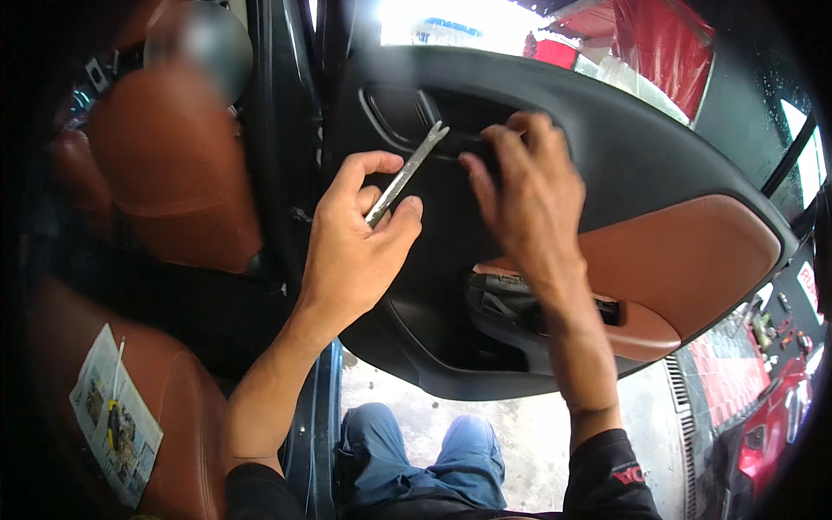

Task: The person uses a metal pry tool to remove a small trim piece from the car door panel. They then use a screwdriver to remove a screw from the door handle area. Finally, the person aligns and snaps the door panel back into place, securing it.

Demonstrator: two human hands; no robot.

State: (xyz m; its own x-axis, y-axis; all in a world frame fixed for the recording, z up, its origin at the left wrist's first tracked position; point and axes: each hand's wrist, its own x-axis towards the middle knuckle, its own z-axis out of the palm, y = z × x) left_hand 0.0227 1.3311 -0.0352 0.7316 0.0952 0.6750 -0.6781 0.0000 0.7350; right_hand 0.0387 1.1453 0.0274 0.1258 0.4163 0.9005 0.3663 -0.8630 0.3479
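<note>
My left hand [354,238] is closed round a slim metal pry tool [407,170] with a forked tip, which slants up and to the right in front of the car door panel. To its right, my right hand [533,186] hovers before the panel, slightly blurred, its fingers bent and apart with nothing visible in them. Behind both hands is the black door panel [659,169] with its brown padded insert [702,234]. The inner door handle recess [399,117] lies just beyond the tool's tip. Below my right hand, the armrest [646,334] has an opening showing dark parts.
Left of the door are brown car seats [173,156]. On the near seat lies a newspaper [104,407] with a yellow-and-black handled screwdriver [113,416] on it. A floor drain grate [680,407] runs at the right, near a red vehicle [763,429].
</note>
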